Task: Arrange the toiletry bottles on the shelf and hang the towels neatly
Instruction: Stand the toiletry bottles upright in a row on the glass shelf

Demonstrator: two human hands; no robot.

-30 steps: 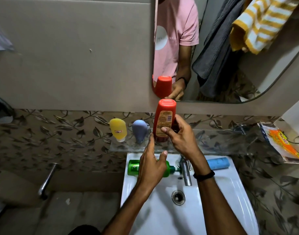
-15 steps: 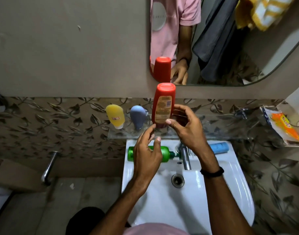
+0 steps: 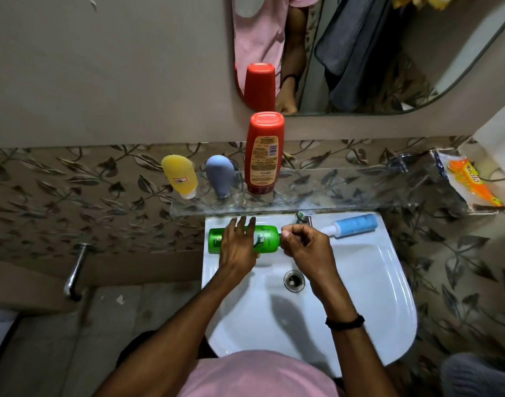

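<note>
Left hand (image 3: 239,247) laid across the green bottle (image 3: 267,239), fingers near straight, not closed round it; right hand (image 3: 304,249) curled at the bottle's cap end, and we cannot tell whether it has hold of the cap, which it hides. Green bottle: on its side on the back ledge of the sink (image 3: 374,282), just below the glass shelf (image 3: 345,193)

Step in hand, as we judge it: taking up a fourth bottle for the shelf. Next move calls for a closed grasp, a lift, a turn upright and a set-down right of the red bottle (image 3: 264,153), clear of it

Count, on the shelf: three upright, namely one yellow bottle (image 3: 179,176), one grey-blue bottle (image 3: 220,176), one red. On the sink ledge: two lying, namely green and one blue bottle (image 3: 352,226). Towels, seen by us in the mirror only: one grey towel (image 3: 357,50), one yellow-striped towel (image 3: 411,0)
</note>
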